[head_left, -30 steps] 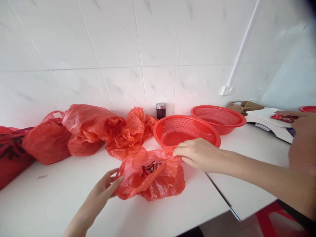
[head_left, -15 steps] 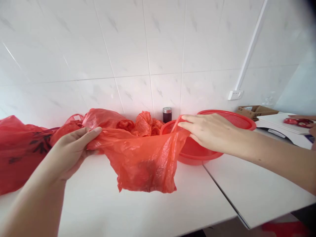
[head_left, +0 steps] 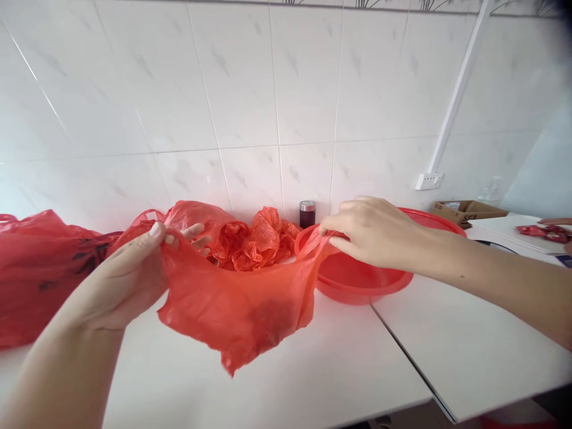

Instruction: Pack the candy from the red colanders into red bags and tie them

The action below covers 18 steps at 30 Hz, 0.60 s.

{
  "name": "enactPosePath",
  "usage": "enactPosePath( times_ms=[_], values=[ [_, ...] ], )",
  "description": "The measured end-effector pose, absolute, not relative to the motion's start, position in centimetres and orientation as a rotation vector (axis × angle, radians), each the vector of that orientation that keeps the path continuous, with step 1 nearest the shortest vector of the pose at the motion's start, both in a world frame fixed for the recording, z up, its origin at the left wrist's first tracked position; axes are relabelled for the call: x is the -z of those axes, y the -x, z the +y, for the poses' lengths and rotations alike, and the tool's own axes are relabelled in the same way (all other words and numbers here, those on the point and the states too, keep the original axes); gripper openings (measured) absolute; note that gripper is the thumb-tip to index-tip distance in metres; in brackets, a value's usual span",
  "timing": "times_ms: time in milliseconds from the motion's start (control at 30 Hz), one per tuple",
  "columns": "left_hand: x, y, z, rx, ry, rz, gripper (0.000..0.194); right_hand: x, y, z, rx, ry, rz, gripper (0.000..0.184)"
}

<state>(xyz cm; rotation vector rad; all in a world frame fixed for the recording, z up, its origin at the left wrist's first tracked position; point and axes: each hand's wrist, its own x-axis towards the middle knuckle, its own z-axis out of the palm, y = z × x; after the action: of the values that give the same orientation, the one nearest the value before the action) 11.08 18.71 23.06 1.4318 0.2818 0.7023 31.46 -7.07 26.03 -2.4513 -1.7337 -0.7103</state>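
A red plastic bag (head_left: 250, 304) is stretched between my two hands above the white table. Something dark shows faintly through its lower part; I cannot make out what. My left hand (head_left: 129, 274) has the bag's left edge between thumb and forefinger, its other fingers spread behind the film. At the right, my right hand (head_left: 370, 232) is closed on the bag's gathered upper corner, in front of a red plastic basket (head_left: 361, 292). Crumpled red bags (head_left: 263, 238) lie just behind the held bag.
A large filled red bag (head_left: 40, 280) stands at the left. A dark jar with a silver lid (head_left: 307, 214) is by the wall. At the right are a cardboard box (head_left: 467, 211), a white scale (head_left: 513, 232) with red packets (head_left: 543, 232), and another person's hand (head_left: 556, 221).
My left hand's fingers have spread, and the bag's left side now hangs lower and slants. My right hand keeps its grip. The camera view has tipped slightly upward.
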Motion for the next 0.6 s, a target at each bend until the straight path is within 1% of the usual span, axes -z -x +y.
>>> enactPosePath(
  times_ms=[67, 167, 233, 300, 333, 500, 533, 567, 600],
  values=[
    [-23.0, -11.5, 18.6, -0.668, -1.329, 0.282, 0.03, -27.0, -30.6, -7.0, 0.482, 2.367, -1.69, 0.013],
    [-22.3, -12.1, 18.5, -0.553, -1.305, 0.228, 0.027, -28.2, -29.7, -7.3, 0.104, 2.336, -1.599, 0.02],
    [-21.7, -12.2, 18.4, -0.433, -1.33, 0.162, 0.029, -28.8, -29.5, -7.4, -0.058, 2.361, -1.598, 0.023],
    [-21.0, -12.1, 18.3, -0.343, -1.359, 0.136, 0.033, -29.0, -29.7, -7.2, -0.149, 2.367, -1.604, 0.022],
    [-20.7, -12.1, 18.2, -0.311, -1.38, 0.146, 0.038, -29.0, -29.9, -7.0, -0.174, 2.349, -1.61, 0.022],
    [-20.6, -12.7, 16.8, -0.115, -1.635, 0.25, 0.077, -28.9, -29.0, -4.4, -0.187, 2.027, -1.732, 0.022],
    [-20.8, -13.1, 16.2, -0.06, -1.7, 0.24, 0.081, -28.8, -28.4, -3.6, -0.215, 1.942, -1.768, 0.022],
    [-21.0, -13.6, 15.6, 0.002, -1.765, 0.224, 0.081, -28.6, -27.8, -2.9, -0.258, 1.856, -1.804, 0.021],
    [-21.2, -14.1, 14.9, 0.067, -1.83, 0.21, 0.076, -28.4, -27.3, -2.2, -0.299, 1.77, -1.838, 0.02]
  ],
)
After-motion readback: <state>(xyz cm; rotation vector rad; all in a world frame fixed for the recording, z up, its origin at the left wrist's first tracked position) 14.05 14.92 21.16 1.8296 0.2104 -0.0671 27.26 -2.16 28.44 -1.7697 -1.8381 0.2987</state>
